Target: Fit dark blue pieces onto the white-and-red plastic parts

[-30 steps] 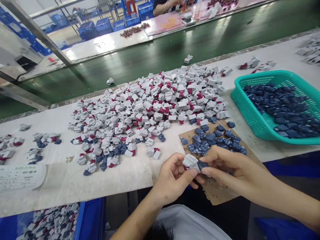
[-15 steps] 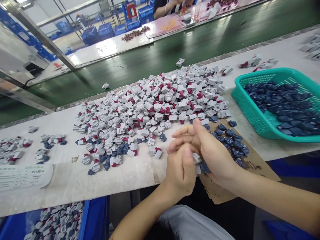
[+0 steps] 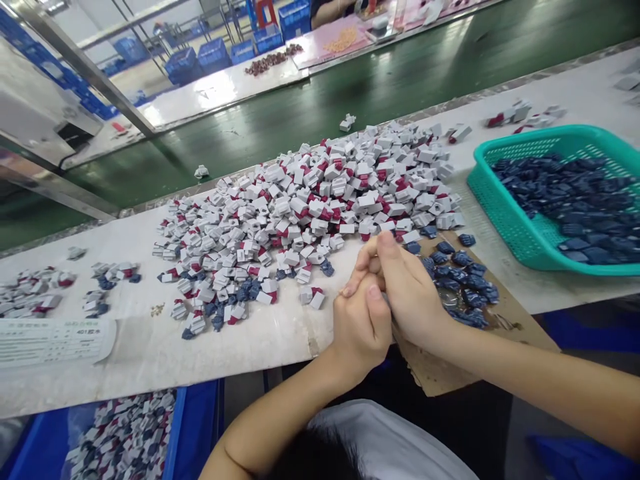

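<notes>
My left hand [image 3: 361, 323] is curled into a closed grip in front of me. Pressed against it from the right is my right hand [image 3: 413, 293], its fingers wrapped over the left ones. A small grey and dark-blue plastic part is squeezed between the two palms, now almost wholly hidden. Just right of my hands, dark-blue plastic pieces [image 3: 457, 277], wet-looking and shiny, lie on a brown cardboard sheet [image 3: 435, 373]. Beyond my hands spreads a big heap of grey and dark-red parts [image 3: 310, 200]. Some at its near left edge have dark-blue pieces [image 3: 245, 290] on them.
A teal basket [image 3: 525, 243] of dark-blue pieces stands at the right. Behind the heap runs a green conveyor belt [image 3: 280, 127] carrying a few grey parts. A blue bin [image 3: 195, 427] of parts sits below the table's left edge. A person's arm [image 3: 333, 10] shows across the belt.
My hands have pressed closer together, covering the grey and blue part that showed between them. The grey parts on the belt have moved left. The view has shifted slightly.
</notes>
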`<act>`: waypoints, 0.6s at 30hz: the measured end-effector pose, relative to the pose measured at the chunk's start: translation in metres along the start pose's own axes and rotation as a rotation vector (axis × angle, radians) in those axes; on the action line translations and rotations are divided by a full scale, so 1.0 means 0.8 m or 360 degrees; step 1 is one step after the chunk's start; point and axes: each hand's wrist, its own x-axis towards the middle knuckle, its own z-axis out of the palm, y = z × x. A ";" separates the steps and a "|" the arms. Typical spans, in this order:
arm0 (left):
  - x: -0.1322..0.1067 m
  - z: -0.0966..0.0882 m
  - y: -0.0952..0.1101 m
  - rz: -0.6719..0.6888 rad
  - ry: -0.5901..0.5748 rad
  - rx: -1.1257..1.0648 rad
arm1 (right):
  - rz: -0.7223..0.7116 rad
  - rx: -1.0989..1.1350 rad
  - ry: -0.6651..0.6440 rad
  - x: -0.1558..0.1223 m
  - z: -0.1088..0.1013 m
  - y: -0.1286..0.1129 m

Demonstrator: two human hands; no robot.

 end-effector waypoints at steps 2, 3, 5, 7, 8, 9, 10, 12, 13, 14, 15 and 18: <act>0.005 0.003 0.002 -0.0140 0.0085 -0.0113 | 0.0234 -0.0015 -0.0034 0.009 0.003 -0.007; 0.008 0.004 0.004 -0.0273 0.0150 -0.0210 | 0.0370 0.0010 -0.0044 0.014 0.005 -0.011; 0.017 0.002 0.011 -0.0662 0.0221 -0.0495 | 0.0568 0.0103 -0.0029 0.021 0.009 -0.022; 0.026 -0.005 0.022 -0.1042 0.0082 -0.0839 | 0.0592 0.0191 0.0026 0.024 0.011 -0.034; 0.030 -0.011 0.028 -0.1163 -0.0052 -0.0993 | 0.0551 0.0208 0.0054 0.024 0.012 -0.039; 0.034 -0.017 0.034 -0.1236 -0.0187 -0.1120 | 0.0501 0.0207 0.0067 0.023 0.012 -0.042; 0.036 -0.023 0.038 -0.1270 -0.0300 -0.1216 | 0.0452 0.0196 0.0066 0.022 0.012 -0.045; 0.040 -0.030 0.043 -0.1272 -0.0380 -0.1325 | 0.0358 0.0168 0.0053 0.020 0.009 -0.044; 0.042 -0.031 0.043 -0.1268 -0.0378 -0.1350 | 0.0322 0.0154 0.0046 0.020 0.006 -0.042; 0.043 -0.030 0.043 -0.1269 -0.0366 -0.1366 | 0.0294 0.0135 0.0043 0.019 0.002 -0.039; 0.043 -0.030 0.042 -0.1272 -0.0349 -0.1379 | 0.0269 0.0108 0.0042 0.018 -0.005 -0.037; 0.036 -0.044 0.040 -0.1226 -0.0215 -0.1339 | 0.0105 -0.0110 0.0031 0.016 -0.044 -0.038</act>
